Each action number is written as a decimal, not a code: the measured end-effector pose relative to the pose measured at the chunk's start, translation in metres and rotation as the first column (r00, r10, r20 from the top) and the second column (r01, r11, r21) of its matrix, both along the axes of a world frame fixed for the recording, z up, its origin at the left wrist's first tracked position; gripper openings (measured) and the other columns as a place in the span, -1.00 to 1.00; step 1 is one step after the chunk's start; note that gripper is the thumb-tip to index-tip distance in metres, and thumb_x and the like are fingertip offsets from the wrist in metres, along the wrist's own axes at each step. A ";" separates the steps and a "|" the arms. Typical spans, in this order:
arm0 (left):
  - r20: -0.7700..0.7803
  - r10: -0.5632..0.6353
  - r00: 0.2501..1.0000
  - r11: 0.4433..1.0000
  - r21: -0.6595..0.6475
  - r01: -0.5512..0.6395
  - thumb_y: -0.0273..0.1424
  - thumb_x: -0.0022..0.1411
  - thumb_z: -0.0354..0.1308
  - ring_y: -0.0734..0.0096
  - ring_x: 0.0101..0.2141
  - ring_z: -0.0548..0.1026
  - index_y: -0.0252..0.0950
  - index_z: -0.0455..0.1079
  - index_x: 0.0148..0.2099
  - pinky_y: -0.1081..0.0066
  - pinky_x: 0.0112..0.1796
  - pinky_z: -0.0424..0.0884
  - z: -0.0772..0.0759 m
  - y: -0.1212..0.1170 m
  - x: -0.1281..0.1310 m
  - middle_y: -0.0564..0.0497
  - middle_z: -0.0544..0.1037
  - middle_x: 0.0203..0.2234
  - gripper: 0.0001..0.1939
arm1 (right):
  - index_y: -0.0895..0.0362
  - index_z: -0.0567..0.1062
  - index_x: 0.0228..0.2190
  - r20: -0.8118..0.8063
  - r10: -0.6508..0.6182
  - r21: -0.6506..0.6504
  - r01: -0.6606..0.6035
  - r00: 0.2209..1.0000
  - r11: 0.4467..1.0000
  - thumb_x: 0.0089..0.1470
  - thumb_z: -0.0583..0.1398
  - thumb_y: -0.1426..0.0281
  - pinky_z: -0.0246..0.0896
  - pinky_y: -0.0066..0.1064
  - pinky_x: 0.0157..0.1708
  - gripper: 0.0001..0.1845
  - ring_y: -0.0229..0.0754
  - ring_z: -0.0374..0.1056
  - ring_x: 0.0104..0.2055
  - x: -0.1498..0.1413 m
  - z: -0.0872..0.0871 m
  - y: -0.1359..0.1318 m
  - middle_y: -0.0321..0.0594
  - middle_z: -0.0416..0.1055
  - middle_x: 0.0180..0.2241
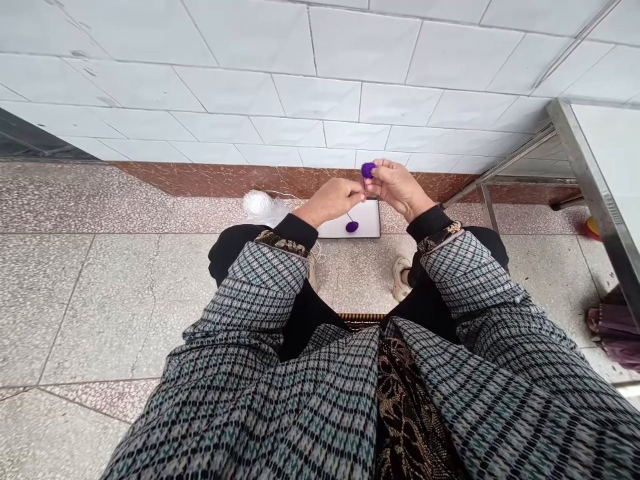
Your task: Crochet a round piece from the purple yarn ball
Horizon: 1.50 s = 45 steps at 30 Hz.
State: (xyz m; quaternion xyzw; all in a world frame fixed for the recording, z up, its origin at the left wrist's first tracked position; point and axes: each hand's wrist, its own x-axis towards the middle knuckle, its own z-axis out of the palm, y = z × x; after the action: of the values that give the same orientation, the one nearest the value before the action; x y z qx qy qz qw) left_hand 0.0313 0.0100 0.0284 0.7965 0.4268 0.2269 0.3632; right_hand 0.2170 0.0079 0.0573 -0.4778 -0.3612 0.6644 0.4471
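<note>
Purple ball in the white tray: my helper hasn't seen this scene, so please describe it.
At the foot of the tiled wall, find the shallow white tray. The purple ball lies inside it, unlike the other purple piece, which the right hand holds.

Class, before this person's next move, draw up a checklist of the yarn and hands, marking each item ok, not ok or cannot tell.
1. Right hand grips the purple yarn piece: ok.
2. Left hand closed at the purple strand: ok.
3. Purple yarn ball lying on the white tray: ok.
4. White yarn ball apart from the tray: ok.
5. White strands gathered up: not ok, loose near a shoe.
6. Stitches on the piece even: cannot tell, too small.
</note>
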 end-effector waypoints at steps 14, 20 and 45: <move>0.110 0.223 0.969 0.969 0.081 -0.232 -0.51 0.42 0.12 0.34 -0.33 0.47 -0.24 0.46 -0.30 0.31 -0.16 0.46 0.011 0.005 -0.006 0.05 0.54 -0.44 -0.80 | 0.10 0.51 -0.31 0.062 0.193 0.034 -0.195 0.979 0.980 0.22 0.47 0.53 0.37 -0.54 -0.36 -0.75 -0.34 0.32 -0.40 0.007 0.008 -0.004 -0.35 0.46 -0.41; 0.013 -0.051 0.999 0.995 0.086 0.050 -0.51 0.38 0.14 0.31 -0.25 0.58 -0.24 0.51 -0.31 0.26 -0.05 0.49 0.007 -0.002 0.002 0.00 0.64 -0.34 -0.79 | 0.06 0.51 -0.26 0.018 -0.003 0.056 0.002 1.000 0.998 0.26 0.44 0.51 0.42 -0.53 -0.33 -0.79 -0.30 0.37 -0.37 0.009 0.004 0.001 -0.36 0.43 -0.42; 0.022 -0.114 0.993 0.990 0.092 0.111 -0.49 0.38 0.18 0.34 -0.32 0.54 -0.23 0.49 -0.37 0.28 -0.12 0.47 0.007 -0.006 0.004 0.01 0.62 -0.39 -0.77 | 0.11 0.48 -0.38 0.226 0.055 0.003 -0.057 0.973 0.998 0.22 0.49 0.56 0.40 -0.53 -0.41 -0.69 -0.34 0.35 -0.49 0.008 -0.003 0.002 -0.36 0.44 -0.54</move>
State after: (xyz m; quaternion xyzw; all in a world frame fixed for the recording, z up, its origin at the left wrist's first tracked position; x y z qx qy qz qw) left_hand 0.0349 0.0040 0.0359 0.8318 0.3655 0.2360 0.3448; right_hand 0.2249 0.0100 0.0544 -0.5377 -0.4263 0.6161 0.3866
